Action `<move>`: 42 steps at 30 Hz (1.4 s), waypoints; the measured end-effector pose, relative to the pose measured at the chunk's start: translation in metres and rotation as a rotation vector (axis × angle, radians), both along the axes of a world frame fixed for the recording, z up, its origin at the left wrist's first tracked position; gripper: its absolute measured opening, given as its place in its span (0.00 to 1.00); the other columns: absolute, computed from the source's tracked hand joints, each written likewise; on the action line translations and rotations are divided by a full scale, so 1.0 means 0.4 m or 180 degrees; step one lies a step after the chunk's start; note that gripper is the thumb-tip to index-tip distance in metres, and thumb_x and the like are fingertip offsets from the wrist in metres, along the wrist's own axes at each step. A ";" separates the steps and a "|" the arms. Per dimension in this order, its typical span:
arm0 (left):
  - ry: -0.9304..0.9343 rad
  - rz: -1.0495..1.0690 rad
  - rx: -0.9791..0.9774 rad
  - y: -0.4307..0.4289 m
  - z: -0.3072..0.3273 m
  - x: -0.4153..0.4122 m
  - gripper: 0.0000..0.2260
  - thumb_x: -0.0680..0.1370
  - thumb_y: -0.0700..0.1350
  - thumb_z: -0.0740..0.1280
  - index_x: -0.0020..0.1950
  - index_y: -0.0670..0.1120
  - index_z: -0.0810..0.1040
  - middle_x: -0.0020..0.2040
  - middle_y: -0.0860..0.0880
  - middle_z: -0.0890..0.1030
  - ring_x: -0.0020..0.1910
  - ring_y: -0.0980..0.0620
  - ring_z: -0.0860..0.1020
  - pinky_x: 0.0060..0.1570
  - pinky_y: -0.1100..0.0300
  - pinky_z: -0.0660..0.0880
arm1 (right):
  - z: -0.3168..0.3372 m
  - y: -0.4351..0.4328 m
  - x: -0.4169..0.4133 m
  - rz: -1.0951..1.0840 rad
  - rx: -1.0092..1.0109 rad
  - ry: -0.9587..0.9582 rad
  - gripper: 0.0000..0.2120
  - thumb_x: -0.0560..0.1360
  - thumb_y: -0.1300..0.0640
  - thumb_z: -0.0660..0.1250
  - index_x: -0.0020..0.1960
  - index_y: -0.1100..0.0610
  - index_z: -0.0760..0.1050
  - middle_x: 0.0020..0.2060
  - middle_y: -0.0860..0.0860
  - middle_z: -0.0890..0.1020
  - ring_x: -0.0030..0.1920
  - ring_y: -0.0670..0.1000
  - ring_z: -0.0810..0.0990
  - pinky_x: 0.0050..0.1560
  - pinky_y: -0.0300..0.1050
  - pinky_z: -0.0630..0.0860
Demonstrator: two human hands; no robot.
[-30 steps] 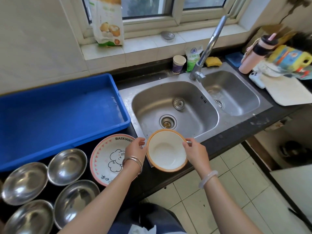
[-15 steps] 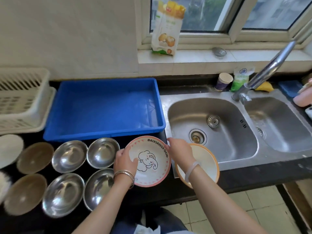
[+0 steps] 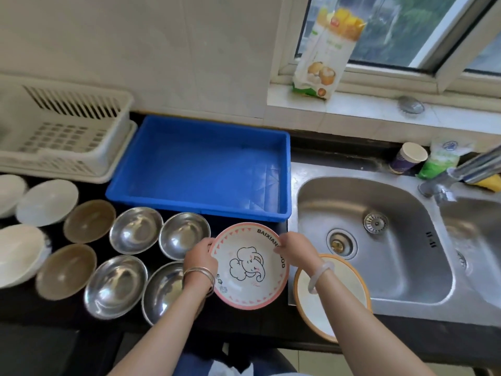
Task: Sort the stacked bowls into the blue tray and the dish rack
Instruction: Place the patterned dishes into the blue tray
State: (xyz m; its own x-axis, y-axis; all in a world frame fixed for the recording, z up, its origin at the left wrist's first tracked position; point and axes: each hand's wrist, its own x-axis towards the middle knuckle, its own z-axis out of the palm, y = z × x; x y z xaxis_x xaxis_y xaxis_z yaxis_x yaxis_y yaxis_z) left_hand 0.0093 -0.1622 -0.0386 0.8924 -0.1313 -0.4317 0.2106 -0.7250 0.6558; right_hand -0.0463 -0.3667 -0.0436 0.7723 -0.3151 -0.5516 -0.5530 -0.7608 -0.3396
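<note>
left hand (image 3: pixel 199 257) and right hand (image 3: pixel 296 249) curling fingers round opposite rims of pink-rimmed elephant bowl (image 3: pixel 249 267), just before blue plastic tray (image 3: pixel 200 169), orange-rimmed white bowl (image 3: pixel 341 289) lying under right wrist, round steel bowls (image 3: pixel 135 230) crowding leftward

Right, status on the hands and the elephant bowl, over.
Left hand, right hand grip elephant bowl at opposite rims. Blue tray just behind it. Orange-rimmed bowl under right forearm.
</note>
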 end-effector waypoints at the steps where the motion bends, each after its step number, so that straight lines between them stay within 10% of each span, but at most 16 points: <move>1: 0.0024 0.0035 -0.0051 0.002 0.007 0.004 0.17 0.73 0.30 0.58 0.56 0.46 0.77 0.45 0.51 0.80 0.41 0.51 0.76 0.31 0.64 0.69 | 0.009 -0.003 0.001 -0.0012 0.0044 -0.0046 0.06 0.75 0.56 0.64 0.40 0.55 0.75 0.35 0.49 0.79 0.38 0.51 0.78 0.32 0.39 0.72; 8: 0.0033 0.0669 -0.0931 0.040 0.107 0.081 0.03 0.74 0.44 0.67 0.43 0.49 0.80 0.40 0.53 0.82 0.38 0.57 0.79 0.34 0.65 0.72 | 0.135 -0.032 0.047 -0.0514 0.0655 -0.0427 0.06 0.76 0.55 0.65 0.41 0.53 0.78 0.35 0.47 0.82 0.36 0.48 0.83 0.32 0.39 0.79; 14: 0.0331 0.0887 -0.1715 0.071 0.166 0.168 0.08 0.78 0.47 0.62 0.48 0.45 0.78 0.45 0.44 0.81 0.44 0.45 0.78 0.52 0.47 0.76 | 0.214 -0.006 0.165 -0.1053 0.1264 -0.0876 0.07 0.75 0.60 0.67 0.39 0.53 0.77 0.32 0.49 0.83 0.27 0.43 0.82 0.25 0.36 0.77; 19: 0.0978 0.1489 -0.2687 0.109 0.172 0.263 0.05 0.79 0.43 0.61 0.48 0.45 0.75 0.43 0.45 0.78 0.40 0.48 0.77 0.30 0.57 0.80 | 0.208 0.055 0.293 -0.1309 0.1493 -0.0883 0.07 0.76 0.60 0.65 0.40 0.52 0.76 0.33 0.52 0.84 0.29 0.46 0.84 0.27 0.38 0.79; 24: 0.0930 0.1614 -0.2575 0.143 0.137 0.412 0.09 0.80 0.40 0.58 0.58 0.43 0.73 0.48 0.43 0.78 0.47 0.46 0.76 0.35 0.56 0.77 | 0.153 0.127 0.430 -0.1527 0.1640 -0.0837 0.08 0.78 0.60 0.62 0.42 0.56 0.77 0.38 0.57 0.84 0.38 0.55 0.85 0.37 0.47 0.83; 34: 0.1333 0.1706 -0.2421 0.175 0.031 0.639 0.15 0.81 0.37 0.52 0.66 0.40 0.68 0.59 0.39 0.75 0.53 0.44 0.73 0.50 0.48 0.74 | 0.055 0.216 0.618 -0.1970 0.2089 -0.0728 0.12 0.77 0.67 0.57 0.42 0.58 0.77 0.39 0.57 0.82 0.37 0.52 0.83 0.27 0.38 0.79; 42: 0.1652 0.1716 -0.2195 0.197 -0.021 0.696 0.15 0.81 0.40 0.51 0.65 0.49 0.70 0.58 0.42 0.75 0.52 0.41 0.75 0.43 0.42 0.76 | -0.016 0.255 0.646 -0.2306 0.2297 -0.0890 0.11 0.77 0.68 0.58 0.45 0.61 0.78 0.36 0.56 0.82 0.36 0.53 0.82 0.28 0.39 0.80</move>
State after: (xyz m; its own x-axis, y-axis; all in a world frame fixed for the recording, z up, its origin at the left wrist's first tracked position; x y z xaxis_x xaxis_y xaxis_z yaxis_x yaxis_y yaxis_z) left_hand 0.2879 -0.0834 -0.0471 0.6303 -0.1335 -0.7648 0.7751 0.0523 0.6296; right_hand 0.2119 -0.2648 -0.0498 0.6595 -0.4197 -0.6236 -0.6263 0.1519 -0.7646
